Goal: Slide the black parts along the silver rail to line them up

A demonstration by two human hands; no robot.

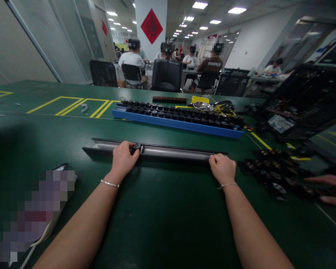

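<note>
A long dark channel (173, 152) with raised edges and a grey inside lies across the green table in front of me. My left hand (124, 158) is closed around a small black part (137, 146) that sits in the channel, left of its middle. At the channel's right end, the fingers of my right hand (223, 167) are curled over its near edge. Beyond it lies a blue channel (179, 124) holding rows of small black parts (168, 113). To the right of my right hand is a loose pile of similar black parts (277, 170).
Another person's hand (332, 188) reaches over the pile from the right. A partly blurred-out device (42, 213) with a cable lies at the left. A black open-framed rack (296, 97) stands at the back right, near a yellow tray (200, 99). Several people sit at tables beyond.
</note>
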